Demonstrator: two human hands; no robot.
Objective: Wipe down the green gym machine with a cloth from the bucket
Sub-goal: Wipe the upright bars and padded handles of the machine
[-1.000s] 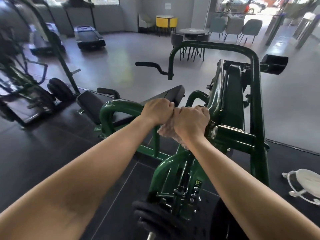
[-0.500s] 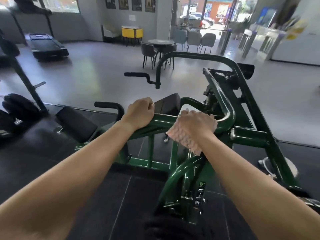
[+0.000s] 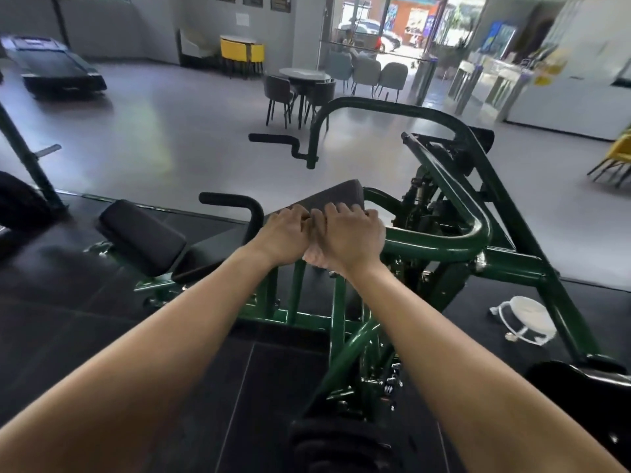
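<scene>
The green gym machine point(image 3: 444, 245) fills the middle of the view, its curved top tube running right from my hands. My right hand point(image 3: 348, 237) lies over that tube with fingers spread, pressing a pale pink cloth point(image 3: 313, 260). Only a small edge of the cloth shows below the palm. My left hand point(image 3: 283, 237) sits right beside it, touching it, with fingers curled over the same tube. A grey seat pad point(image 3: 334, 196) rises just beyond both hands. The white bucket point(image 3: 527, 314) stands on the dark floor to the right, behind a slanted green strut.
A black padded rest point(image 3: 143, 237) and a black handle point(image 3: 235, 201) lie to the left. Black weight plates point(image 3: 334, 445) sit below my arms. Further off are a table with chairs point(image 3: 304, 87), a treadmill point(image 3: 54, 66) and a green upright point(image 3: 24, 155).
My left hand slid right along the tube until it met my right hand. My right hand opened flatter over the cloth, which now shows less. The view shifted left and up.
</scene>
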